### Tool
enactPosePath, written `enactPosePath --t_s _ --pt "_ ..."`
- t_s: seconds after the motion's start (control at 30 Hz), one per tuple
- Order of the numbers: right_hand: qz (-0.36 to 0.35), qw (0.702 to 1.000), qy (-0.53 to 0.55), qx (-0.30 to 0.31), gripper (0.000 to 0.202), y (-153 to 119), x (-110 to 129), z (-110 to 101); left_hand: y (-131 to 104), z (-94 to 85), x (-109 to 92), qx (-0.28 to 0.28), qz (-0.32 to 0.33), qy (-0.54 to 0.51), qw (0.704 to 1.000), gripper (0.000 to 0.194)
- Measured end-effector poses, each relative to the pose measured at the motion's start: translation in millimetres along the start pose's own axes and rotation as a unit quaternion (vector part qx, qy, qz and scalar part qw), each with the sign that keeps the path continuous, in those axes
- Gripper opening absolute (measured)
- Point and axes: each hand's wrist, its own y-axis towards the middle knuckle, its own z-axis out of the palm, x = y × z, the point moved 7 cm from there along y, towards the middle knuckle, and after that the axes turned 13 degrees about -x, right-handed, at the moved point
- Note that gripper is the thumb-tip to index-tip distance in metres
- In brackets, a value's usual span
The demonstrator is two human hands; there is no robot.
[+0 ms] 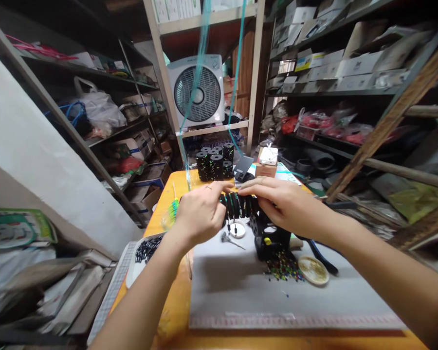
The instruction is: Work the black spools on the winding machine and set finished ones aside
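Head view: the left hand [200,211] curls at the left end of a black ridged roll [235,206]; the right hand [286,200] extends over its right end; whether either set of fingers clamps it cannot be told. The roll sits above the table [168,316], left of the colored bead heap [282,267]; uneven finger pressure could tilt it; a low right wrist could scatter beads.

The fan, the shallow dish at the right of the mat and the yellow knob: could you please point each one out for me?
Fan [198,94]: head view, centre of its round grille.
Shallow dish [313,271]: head view, inner surface.
Yellow knob [267,241]: head view, middle of its face.
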Motion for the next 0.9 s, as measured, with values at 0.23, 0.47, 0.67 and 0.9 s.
enactPosePath --t_s 0.23,0.47,0.67,0.9 --pt "0.017 0.999 -0.008 -0.030 0.037 -9.9 5.2 -3.0 9.0 5.4 -0.7 0.059 0.001 0.002 0.998 0.043" --pt "0.158 0.982 -0.038 0.095 0.012 -104.1 40.8 -2.1 7.3 7.1 1.6 0.045 0.012 0.014 0.999 0.044" --pt "0.305 0.949 -0.066 0.056 0.007 -205.0 39.2 24.7 7.6 6.7 3.2 0.034 0.016 0.027 0.999 0.045" --pt "0.244 0.970 -0.010 -0.019 0.008 -183.4 49.4 20.3 11.2 5.4 3.8 0.053 -0.004 -0.003 0.999 0.044"
